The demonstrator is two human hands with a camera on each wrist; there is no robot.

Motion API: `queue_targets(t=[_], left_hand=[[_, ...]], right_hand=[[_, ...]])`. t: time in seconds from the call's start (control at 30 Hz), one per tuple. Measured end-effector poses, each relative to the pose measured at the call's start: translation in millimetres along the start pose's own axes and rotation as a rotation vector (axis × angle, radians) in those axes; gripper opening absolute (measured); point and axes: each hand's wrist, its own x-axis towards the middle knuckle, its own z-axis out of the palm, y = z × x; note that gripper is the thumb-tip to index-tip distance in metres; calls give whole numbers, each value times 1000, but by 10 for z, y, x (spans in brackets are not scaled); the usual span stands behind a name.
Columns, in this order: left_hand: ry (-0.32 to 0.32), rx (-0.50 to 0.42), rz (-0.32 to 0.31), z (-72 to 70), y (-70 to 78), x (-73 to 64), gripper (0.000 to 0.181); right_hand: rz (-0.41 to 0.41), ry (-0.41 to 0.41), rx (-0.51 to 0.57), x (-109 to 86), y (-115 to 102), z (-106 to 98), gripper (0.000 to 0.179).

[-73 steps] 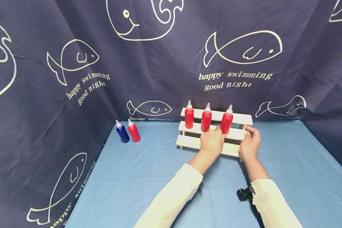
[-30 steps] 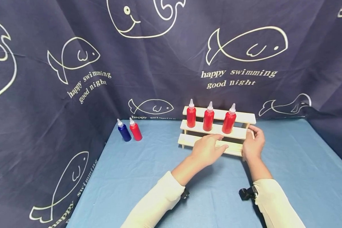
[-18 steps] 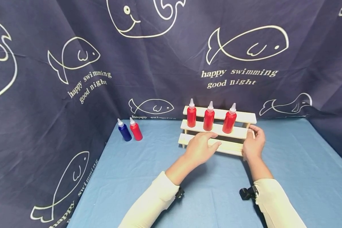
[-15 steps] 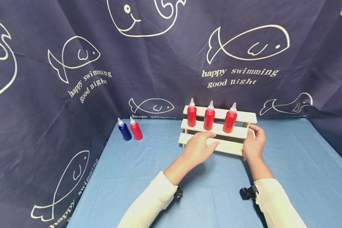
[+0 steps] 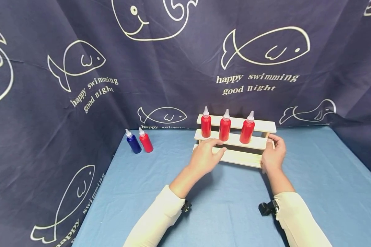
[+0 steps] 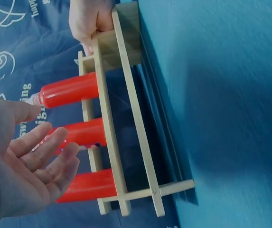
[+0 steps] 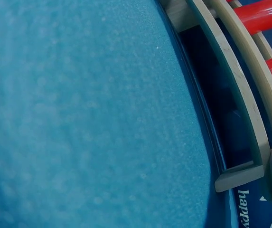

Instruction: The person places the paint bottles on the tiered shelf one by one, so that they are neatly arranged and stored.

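Note:
A three-tier wooden display rack [image 5: 241, 157] stands on the table near the back curtain. On its middle tier, three red squeeze bottles [image 5: 224, 129] with pointed clear-white caps stand upright in a row. My right hand [image 5: 273, 156] grips the rack's right end; in the left wrist view that hand [image 6: 90, 21] has its fingers curled at the rack's end. In front of the rack's left half hovers my left hand [image 5: 205, 156], fingers relaxed and thumb apart, with nothing held. The left wrist view shows this palm [image 6: 22, 166] in front of the bottles.
At the far left of the blue table [image 5: 222, 212] stand a blue squeeze bottle [image 5: 134, 144] and another red one [image 5: 146, 142], side by side. Dark fish-print curtains [image 5: 173, 75] close off the back and sides.
My left hand has let go of the right-hand red bottle on the middle tier and moved left along the rack's front. My right hand stays on the rack's right end.

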Motion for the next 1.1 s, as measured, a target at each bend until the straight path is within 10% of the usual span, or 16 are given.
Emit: queue_targets(t=[0.63, 1.1], left_hand=[[150, -181, -53, -221, -456, -41, 22], [233, -646, -376, -227, -854, -46, 33]], right_hand=[[27, -13, 136, 37, -25, 5, 27], [20, -22, 139, 69, 23, 6, 30]])
